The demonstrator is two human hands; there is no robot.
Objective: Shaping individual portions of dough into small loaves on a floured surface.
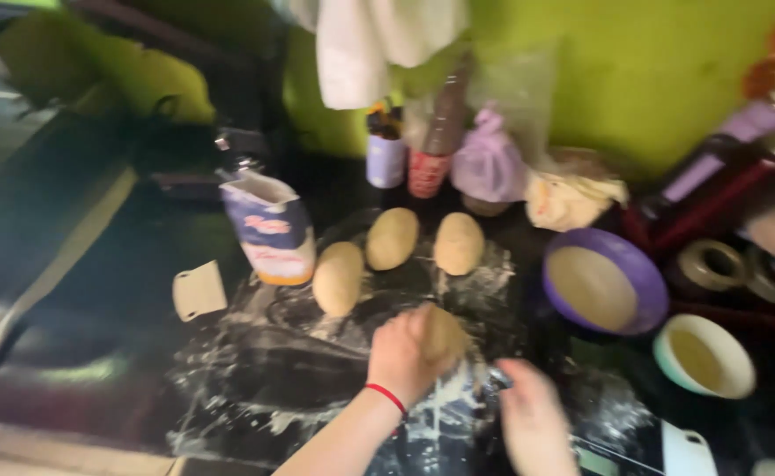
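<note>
The left hand [405, 353] cupped a dough ball [444, 335] on the floured counter [255, 370]; the right hand [533, 419] hovered beside it, seemingly open, though blurred.

Under my left hand [402, 353] sits a pale tan, oval lump of soft dough [441, 336], half covered by my fingers, resting on the flour-streaked dark countertop [255, 370], just in front of three similar shaped dough loaves [393, 238].
</note>
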